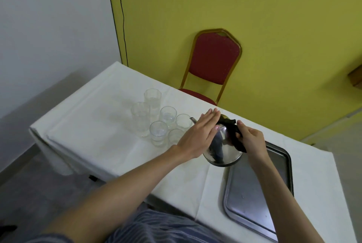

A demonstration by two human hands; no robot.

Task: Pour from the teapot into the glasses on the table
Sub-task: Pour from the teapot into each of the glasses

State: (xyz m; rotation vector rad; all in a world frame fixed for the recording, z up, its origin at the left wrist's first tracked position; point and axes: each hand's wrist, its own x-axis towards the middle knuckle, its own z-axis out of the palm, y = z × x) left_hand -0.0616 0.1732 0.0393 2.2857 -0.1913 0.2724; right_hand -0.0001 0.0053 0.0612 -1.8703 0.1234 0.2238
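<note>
A shiny steel teapot (223, 148) is tilted to the left, its thin spout (193, 119) over the nearest small glass (183, 122). My right hand (249, 139) is closed around its black handle. My left hand (197, 135) lies flat with straight fingers on the teapot's top, covering the lid. Two tall glasses (152, 101) and several short glasses (158, 132) stand grouped on the white tablecloth (94, 125), left of the teapot. Some hold clear liquid.
A steel tray (252, 199) lies on the table at the right, under the teapot's near side. A red chair with a gold frame (213, 62) stands behind the table by the yellow wall. The table's left edge drops to a grey floor.
</note>
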